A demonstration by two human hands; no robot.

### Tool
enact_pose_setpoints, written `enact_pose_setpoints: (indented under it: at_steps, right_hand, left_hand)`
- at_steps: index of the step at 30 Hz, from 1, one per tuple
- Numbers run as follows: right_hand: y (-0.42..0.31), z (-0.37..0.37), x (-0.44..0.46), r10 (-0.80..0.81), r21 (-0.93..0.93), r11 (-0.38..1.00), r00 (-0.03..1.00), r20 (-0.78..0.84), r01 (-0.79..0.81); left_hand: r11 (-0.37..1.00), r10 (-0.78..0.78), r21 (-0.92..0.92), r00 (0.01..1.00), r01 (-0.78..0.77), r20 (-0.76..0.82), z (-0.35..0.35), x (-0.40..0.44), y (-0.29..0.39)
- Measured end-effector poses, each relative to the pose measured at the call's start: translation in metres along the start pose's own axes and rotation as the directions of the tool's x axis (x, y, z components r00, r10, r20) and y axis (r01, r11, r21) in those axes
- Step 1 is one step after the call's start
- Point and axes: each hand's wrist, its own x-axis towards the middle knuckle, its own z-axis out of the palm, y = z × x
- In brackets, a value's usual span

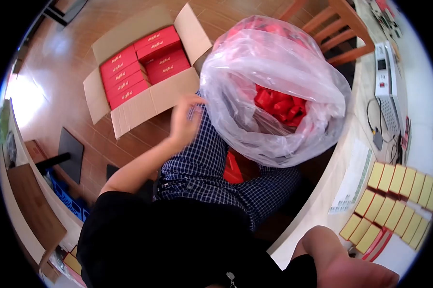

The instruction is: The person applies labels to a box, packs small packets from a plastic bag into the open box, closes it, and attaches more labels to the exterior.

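Plastic bag (pixel 293 65): just right of nearer left hand (pixel 182 125)
Left fingers (pixel 190 100): parted, blurred, seemingly empty
Right hand (pixel 353 274): farther, near counter (pixel 305 216); grasp impossible to discern

My left hand (pixel 185 122), blurred, is between the open carton (pixel 151 102) of red boxes (pixel 156 42) and the plastic bag (pixel 283 60) of red pieces (pixel 281 105). My right hand (pixel 355 273) is near the yellow boxes (pixel 387 211).

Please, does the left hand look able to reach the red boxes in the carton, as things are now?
Probably yes. The left hand is blurred but close to the carton, whose flaps are spread outward, and nothing seems to cover the red boxes inside.
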Motion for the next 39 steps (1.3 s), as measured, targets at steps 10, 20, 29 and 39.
enact_pose_setpoints:
  at_steps: [10, 20, 29, 39]
  right_hand:
    - [0.089, 0.116, 0.015, 0.37, 0.123, 0.895, 0.866, 0.336, -0.43]
    - [0.151, 0.146, -0.159, 0.737, -0.381, 0.554, 0.224, 0.637, -0.74]
    - [0.026, 0.061, -0.258, 0.655, -0.729, -0.522, -0.755, -0.011, -0.442]
    - [0.007, 0.053, -0.291, 0.47, -0.562, -0.792, -0.825, -0.314, -0.238]
  left_hand:
    - [0.852, -0.381, 0.228, 0.857, 0.472, -0.347, -0.086, 0.043, -0.18]
    - [0.44, -0.429, 0.865, 0.903, 0.241, -0.033, -0.097, 0.231, -0.39]
    - [0.266, -0.571, 0.961, 0.815, 0.07, 0.099, -0.099, 0.324, -0.489]
    - [-0.069, -0.618, 0.991, 0.775, 0.114, -0.132, -0.043, 0.3, -0.469]
